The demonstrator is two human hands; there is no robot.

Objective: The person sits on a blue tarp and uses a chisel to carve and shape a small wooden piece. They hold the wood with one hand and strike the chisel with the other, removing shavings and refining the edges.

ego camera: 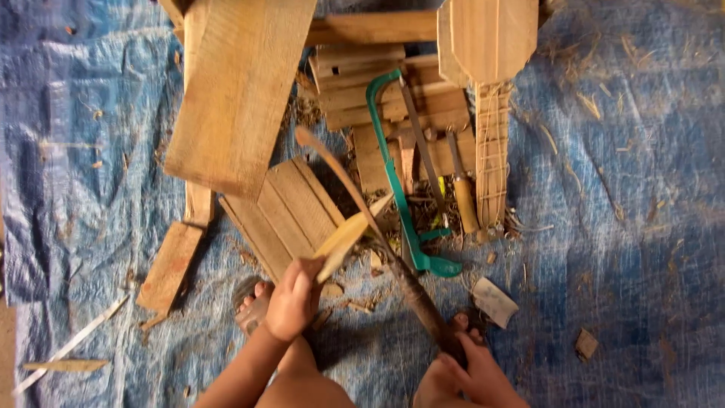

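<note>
Blue tarpaulin (634, 227) covers the floor, littered with wood shavings. No packages, labels or signs legible in view.

Large wooden plank (242, 91) lies tilted at upper left, overlapping a slatted wooden panel (291, 211). Stacked boards (377, 98) sit behind, at centre top. A green-framed hacksaw (396, 181) lies across them, handle end toward the person; just beside it, a wooden-handled knife (462, 193).

Long curved blade (355, 196), dark and rusty, arcs from upper left to lower right. Right hand (472, 370): grip pressed together around its dark handle at lower right.

Left hand (294, 298): grip closed around a small pale wood piece (341, 243), yellowish, freshly cut, tilted up and right. It touches the blade about mid-length, above the slatted panel's near edge.

One foot (253, 302) in a sandal shows just left of the left hand.
</note>
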